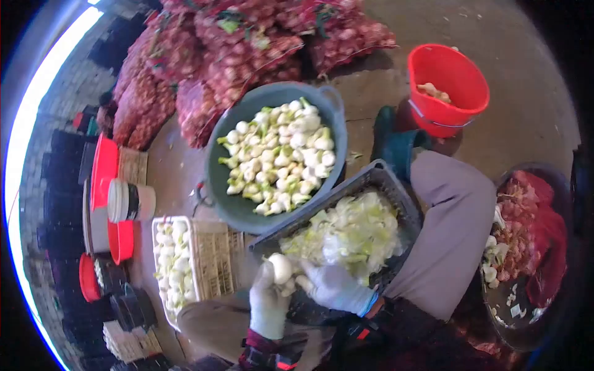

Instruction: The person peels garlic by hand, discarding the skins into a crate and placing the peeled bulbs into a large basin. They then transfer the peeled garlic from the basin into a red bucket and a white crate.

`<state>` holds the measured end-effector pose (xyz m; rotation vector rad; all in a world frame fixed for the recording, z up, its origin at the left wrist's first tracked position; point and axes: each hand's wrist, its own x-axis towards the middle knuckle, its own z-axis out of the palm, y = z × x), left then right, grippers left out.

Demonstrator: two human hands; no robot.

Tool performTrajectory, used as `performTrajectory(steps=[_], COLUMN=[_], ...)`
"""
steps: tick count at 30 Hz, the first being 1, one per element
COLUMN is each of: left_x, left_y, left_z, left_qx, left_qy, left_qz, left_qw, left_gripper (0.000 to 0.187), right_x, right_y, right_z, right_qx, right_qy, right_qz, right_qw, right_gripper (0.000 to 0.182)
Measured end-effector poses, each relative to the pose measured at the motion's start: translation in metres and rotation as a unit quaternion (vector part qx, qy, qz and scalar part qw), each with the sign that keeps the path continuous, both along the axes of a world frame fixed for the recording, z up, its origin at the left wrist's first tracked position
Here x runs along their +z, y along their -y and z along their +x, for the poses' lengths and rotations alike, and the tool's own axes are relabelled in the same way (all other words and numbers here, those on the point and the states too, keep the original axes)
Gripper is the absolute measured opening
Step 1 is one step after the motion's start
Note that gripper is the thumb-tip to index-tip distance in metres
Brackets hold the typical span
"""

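Observation:
A peeled white onion is held up in my left hand, whose gloved fingers wrap around it from the left and below. My right hand, also in a white glove, is at the onion's right side with its fingers bent inward. Whatever those fingers pinch, skin or a small tool, is hidden. Just beyond both hands, a dark plastic crate holds a heap of pale green-white peelings. Behind it, a large grey-green basin contains many peeled onions with short green stalks.
A pale basket of white onions stands left. Full red mesh bags are piled at the back. A red bucket stands back right, beyond my boot. A dark tub with unpeeled bulbs and red netting is at right.

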<state>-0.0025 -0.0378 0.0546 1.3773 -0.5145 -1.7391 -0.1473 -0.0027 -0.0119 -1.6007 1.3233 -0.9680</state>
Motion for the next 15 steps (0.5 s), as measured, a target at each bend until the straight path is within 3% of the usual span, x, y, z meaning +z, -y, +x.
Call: performTrajectory(steps=[5,8,9,11,12,13,14,15], left_x=[-0.019,-0.021,-0.022,-0.022,-0.024,-0.032,-0.035,-0.035], left_y=[-0.023,-0.025,-0.024,-0.026,-0.029,-0.031,-0.031,-0.027], left_z=[0.012,0.018,0.019,0.020,0.024,0.023,0.024,0.021], left_qx=[0.017,0.012,0.000,0.006,0.013,0.009,-0.016,-0.049], left_qy=[-0.055,-0.039,-0.040,-0.058,-0.035,-0.025,-0.018,-0.019], left_qz=[-0.029,-0.017,-0.026,-0.010,-0.012,-0.008,-0.026,-0.042], left_qw=[0.998,0.999,0.999,0.998,0.999,1.000,0.999,0.998], left_gripper=[0.034,0.035,0.034,0.032,0.038,0.045,0.038,0.034], right_x=[0.004,-0.014,-0.021,-0.022,-0.020,-0.017,-0.016,-0.018], right_y=[-0.007,-0.003,-0.002,0.010,0.010,0.008,0.004,-0.002], right_z=[0.006,0.015,0.009,-0.016,-0.016,-0.014,-0.017,-0.013], right_qx=[0.049,-0.075,-0.079,0.018,0.000,-0.001,-0.011,-0.034], right_qy=[-0.087,0.184,0.182,0.143,0.131,0.086,0.022,0.113], right_qz=[0.069,0.099,0.100,0.140,0.140,0.050,-0.032,-0.063], right_qw=[0.993,0.975,0.975,0.980,0.982,0.995,0.999,0.991], right_gripper=[0.043,0.030,0.030,0.030,0.030,0.032,0.035,0.030])
